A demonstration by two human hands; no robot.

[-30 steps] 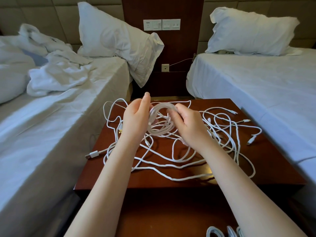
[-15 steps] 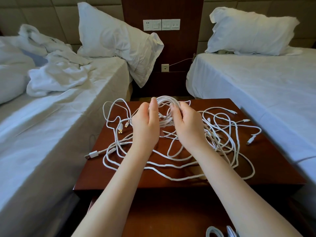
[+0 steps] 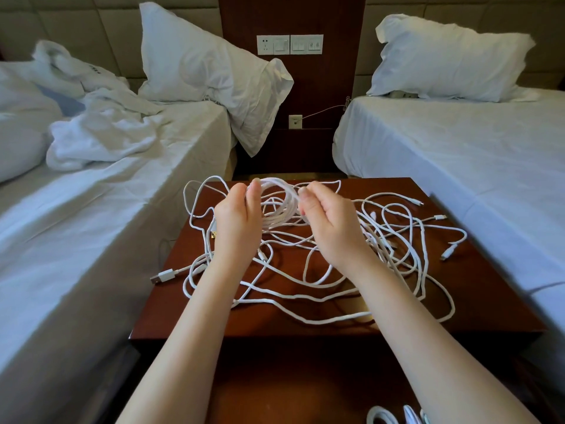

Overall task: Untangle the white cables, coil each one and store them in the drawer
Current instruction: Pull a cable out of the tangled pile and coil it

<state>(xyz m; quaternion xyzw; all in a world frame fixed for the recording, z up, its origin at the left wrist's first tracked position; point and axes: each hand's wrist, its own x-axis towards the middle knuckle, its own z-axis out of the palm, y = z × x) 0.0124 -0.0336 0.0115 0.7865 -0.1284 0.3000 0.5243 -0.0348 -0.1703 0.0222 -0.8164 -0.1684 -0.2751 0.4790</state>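
Left hand (image 3: 237, 218) and right hand (image 3: 330, 221) are raised over the worktop (image 3: 483, 289), each grip curled round one side of the coil (image 3: 279, 206). Loose cables (image 3: 379, 240) sprawl tangled beneath. Best done by feeding slack loop by loop, keeping turns even and freeing snags before pulling.

Two hands: left hand (image 3: 237, 223), right hand (image 3: 331, 226). One coil (image 3: 279, 206) of white cable gripped between them. One tangle of loose white cables (image 3: 305, 280) on one nightstand (image 3: 489, 301); number of separate cables impossible to tell. At least five plug ends (image 3: 163, 276) in sight. Two beds: left bed (image 3: 107, 240), right bed (image 3: 458, 166). Two pillows: left pillow (image 3: 195, 62), right pillow (image 3: 443, 56). Three wall plates (image 3: 273, 44). At least two more coils (image 3: 382, 419), cut off at the bottom edge.
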